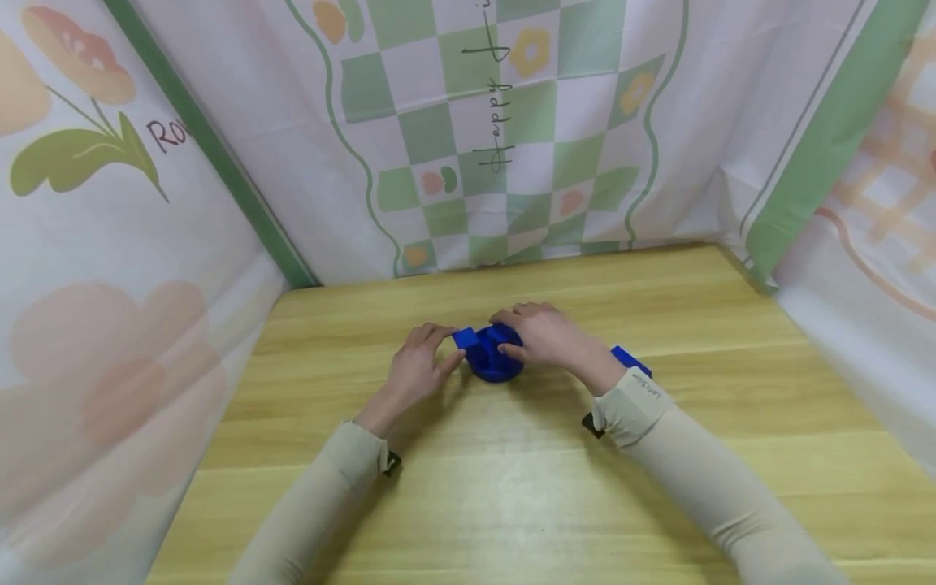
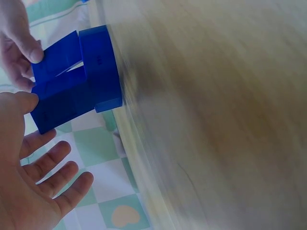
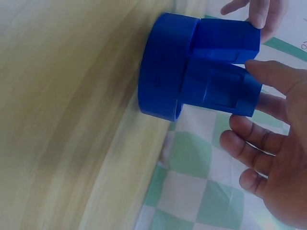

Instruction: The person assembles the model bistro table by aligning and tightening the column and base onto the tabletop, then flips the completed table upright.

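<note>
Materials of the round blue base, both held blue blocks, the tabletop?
Round blue base: probably rigid plastic, satin; smooth, evenly coloured wall.
Left-held blue rectangular block and right-held blue rectangular block: likely the same plastic; crisp edges, soft sheen.
Pale yellow-brown tabletop: wood or wood-look laminate, unclear which; grain shows, with soft glare.

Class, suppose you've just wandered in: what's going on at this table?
A person has both hands at a round, blue, plastic-looking base on the wood-grain table. The left hand pinches one blue, plastic-looking block, and the right hand holds a second blue block. Both blocks stick up above the base's rim; how far in they sit is hidden. Another blue piece lies apart, partly hidden by the right arm.
</note>
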{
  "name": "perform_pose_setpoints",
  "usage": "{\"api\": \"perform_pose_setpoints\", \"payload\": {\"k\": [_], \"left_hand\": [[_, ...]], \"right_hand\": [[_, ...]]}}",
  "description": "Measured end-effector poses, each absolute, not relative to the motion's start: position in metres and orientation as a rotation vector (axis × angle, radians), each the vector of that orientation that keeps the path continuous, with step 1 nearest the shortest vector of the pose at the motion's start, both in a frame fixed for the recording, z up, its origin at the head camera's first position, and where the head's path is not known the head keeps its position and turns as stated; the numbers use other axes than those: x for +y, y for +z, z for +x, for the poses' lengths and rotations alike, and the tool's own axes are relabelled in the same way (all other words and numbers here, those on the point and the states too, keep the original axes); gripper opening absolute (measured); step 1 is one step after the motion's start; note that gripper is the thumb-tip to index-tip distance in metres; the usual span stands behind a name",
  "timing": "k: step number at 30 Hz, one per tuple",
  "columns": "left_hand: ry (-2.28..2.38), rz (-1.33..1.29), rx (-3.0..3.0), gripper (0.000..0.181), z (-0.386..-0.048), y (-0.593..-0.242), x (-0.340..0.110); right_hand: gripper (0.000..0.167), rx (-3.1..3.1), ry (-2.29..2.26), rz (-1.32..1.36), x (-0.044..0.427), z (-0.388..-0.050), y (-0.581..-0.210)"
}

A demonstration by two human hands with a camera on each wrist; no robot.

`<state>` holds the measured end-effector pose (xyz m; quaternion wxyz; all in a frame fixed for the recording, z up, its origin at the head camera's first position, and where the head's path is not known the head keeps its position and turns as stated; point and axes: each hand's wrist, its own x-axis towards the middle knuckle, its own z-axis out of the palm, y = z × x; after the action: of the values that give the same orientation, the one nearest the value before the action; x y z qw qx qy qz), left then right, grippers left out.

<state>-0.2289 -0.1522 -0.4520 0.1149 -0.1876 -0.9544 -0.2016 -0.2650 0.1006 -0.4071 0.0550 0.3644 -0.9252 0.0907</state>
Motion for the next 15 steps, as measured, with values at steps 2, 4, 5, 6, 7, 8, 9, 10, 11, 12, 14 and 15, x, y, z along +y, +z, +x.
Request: {"api": "perform_pose_setpoints", "payload": {"k": [2, 4, 5, 6, 7, 8, 9, 10, 11, 12, 14, 15], "left_hand": [[-0.59, -0.548, -2.8, 0.051, -0.2288, -0.4519, -0.1521], [-0.596, -0.546, -2.798, 0.051, -0.2288, -0.4517, -0.1519], [-0.597, -0.545, -2.797, 0.051, -0.2288, -0.4515, -0.1518], [-0.6, -0.545, -2.793, 0.051, -0.2287, -0.4513, -0.1516], [-0.603, -0.544, -2.791, 0.051, -0.2286, -0.4511, -0.1515], [-0.604, -0.544, -2.79, 0.051, -0.2285, -0.4509, -0.1514], [-0.606, -0.543, -2.79, 0.051, -0.2284, -0.4507, -0.1513], [-0.601, -0.541, -2.796, 0.052, -0.2282, -0.4505, -0.1513], [-0.599, -0.541, -2.799, 0.052, -0.228, -0.4504, -0.1512], [-0.596, -0.536, -2.806, 0.051, -0.2276, -0.4503, -0.1512], [-0.593, -0.523, -2.824, 0.051, -0.2271, -0.45, -0.1512], [-0.594, -0.517, -2.831, 0.051, -0.2268, -0.4498, -0.1511]], "right_hand": [[0.052, -2.818, 0.243, 1.088, 0.101, -0.2651, -0.4074], [0.051, -2.827, 0.242, 1.074, 0.1013, -0.2654, -0.4066], [0.051, -2.832, 0.249, 1.065, 0.1015, -0.2654, -0.4057], [0.05, -2.837, 0.258, 1.051, 0.1017, -0.2656, -0.4048], [0.048, -2.84, 0.27, 1.032, 0.102, -0.2656, -0.4038], [0.046, -2.848, 0.277, 1.007, 0.1022, -0.2656, -0.4028], [0.044, -2.857, 0.281, 0.978, 0.1024, -0.2658, -0.4021], [0.043, -2.867, 0.284, 0.948, 0.1028, -0.2659, -0.4015], [0.043, -2.883, 0.29, 0.919, 0.1032, -0.2661, -0.4012], [0.042, -2.899, 0.302, 0.899, 0.1035, -0.2664, -0.4011], [0.042, -2.929, 0.335, 0.889, 0.1045, -0.2666, -0.4012], [0.043, -2.937, 0.354, 0.9, 0.1051, -0.2669, -0.4015]]}}
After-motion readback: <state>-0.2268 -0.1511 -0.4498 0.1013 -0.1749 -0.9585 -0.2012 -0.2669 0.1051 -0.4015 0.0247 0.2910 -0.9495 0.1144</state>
